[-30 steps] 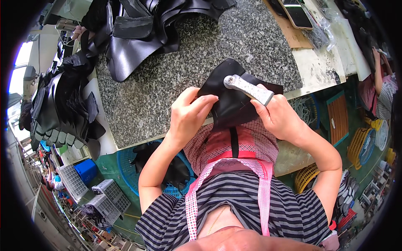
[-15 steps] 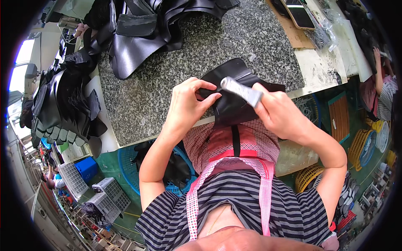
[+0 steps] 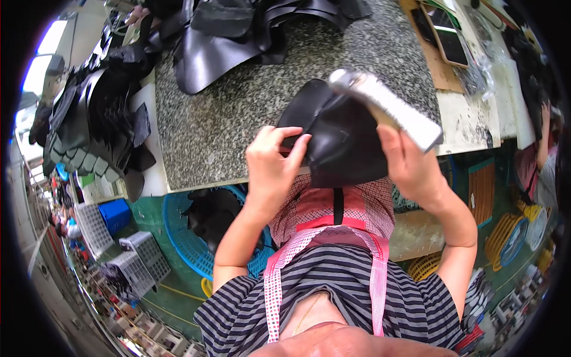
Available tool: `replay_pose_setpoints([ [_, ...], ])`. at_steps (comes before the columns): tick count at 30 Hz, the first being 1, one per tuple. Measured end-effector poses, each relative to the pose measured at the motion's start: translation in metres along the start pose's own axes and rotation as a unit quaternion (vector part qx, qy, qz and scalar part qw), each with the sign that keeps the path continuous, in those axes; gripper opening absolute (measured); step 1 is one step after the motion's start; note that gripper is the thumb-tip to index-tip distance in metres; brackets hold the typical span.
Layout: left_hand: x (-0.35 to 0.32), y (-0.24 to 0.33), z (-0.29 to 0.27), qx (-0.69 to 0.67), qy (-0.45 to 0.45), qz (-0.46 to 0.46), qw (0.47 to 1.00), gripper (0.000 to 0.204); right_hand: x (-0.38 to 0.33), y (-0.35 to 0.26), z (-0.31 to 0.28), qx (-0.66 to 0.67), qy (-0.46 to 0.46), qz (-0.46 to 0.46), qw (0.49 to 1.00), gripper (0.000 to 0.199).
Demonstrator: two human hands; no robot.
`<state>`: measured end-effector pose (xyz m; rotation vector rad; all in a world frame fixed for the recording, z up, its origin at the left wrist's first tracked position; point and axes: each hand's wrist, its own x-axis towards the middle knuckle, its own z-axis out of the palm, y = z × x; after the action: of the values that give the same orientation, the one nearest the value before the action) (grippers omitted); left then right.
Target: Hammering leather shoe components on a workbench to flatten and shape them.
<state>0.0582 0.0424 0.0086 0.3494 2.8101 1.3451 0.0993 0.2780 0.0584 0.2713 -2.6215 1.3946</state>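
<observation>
A black leather piece [image 3: 351, 140] with a seam across it lies at the front edge of the speckled stone slab [image 3: 226, 128]. My left hand [image 3: 270, 160] pinches its left edge between thumb and fingertips. Above the piece's right part, my right hand [image 3: 413, 160] is closed around a hammer [image 3: 392, 107] with a silver-grey metal head, its rounded end over the far edge of the leather. The head is slightly blurred, and my fingers hide most of the handle.
Black leather pieces [image 3: 217, 56] are heaped at the slab's far side, with another stack [image 3: 89, 119] at left. A phone [image 3: 449, 38] lies far right. Below the table edge stand a blue basket [image 3: 172, 235] holding black pieces and grey crates [image 3: 146, 256]. Another person's arm [image 3: 544, 134] shows at right.
My right hand has lifted and swung the hammer away from the seam, towards the right. The leather now lies more spread out, and my left hand still pinches its edge. The whole view has shifted slightly.
</observation>
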Motion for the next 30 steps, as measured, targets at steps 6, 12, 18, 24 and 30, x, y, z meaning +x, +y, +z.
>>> replay_pose_setpoints([
  [6,-0.014,0.003,0.015,-0.008,0.029,0.043,0.999,0.017,-0.013,0.024,0.038,-0.017,-0.157,0.047,0.986,0.017],
  [12,0.015,-0.014,-0.016,-0.101,-0.104,0.0,0.989,0.015,-0.01,0.024,0.038,0.026,-0.144,0.082,0.986,0.014],
  [18,0.016,-0.016,-0.019,-0.026,-0.127,0.075,0.989,0.014,-0.009,0.024,0.034,0.041,-0.137,0.077,0.987,0.012],
  [24,0.015,-0.011,-0.022,0.006,-0.117,0.105,0.988,0.022,-0.01,0.025,0.035,0.048,-0.135,0.083,0.986,0.012],
  [30,0.023,-0.016,-0.027,-0.013,-0.119,0.085,0.989,0.026,-0.014,0.031,0.04,0.029,-0.105,0.036,0.993,0.013],
])
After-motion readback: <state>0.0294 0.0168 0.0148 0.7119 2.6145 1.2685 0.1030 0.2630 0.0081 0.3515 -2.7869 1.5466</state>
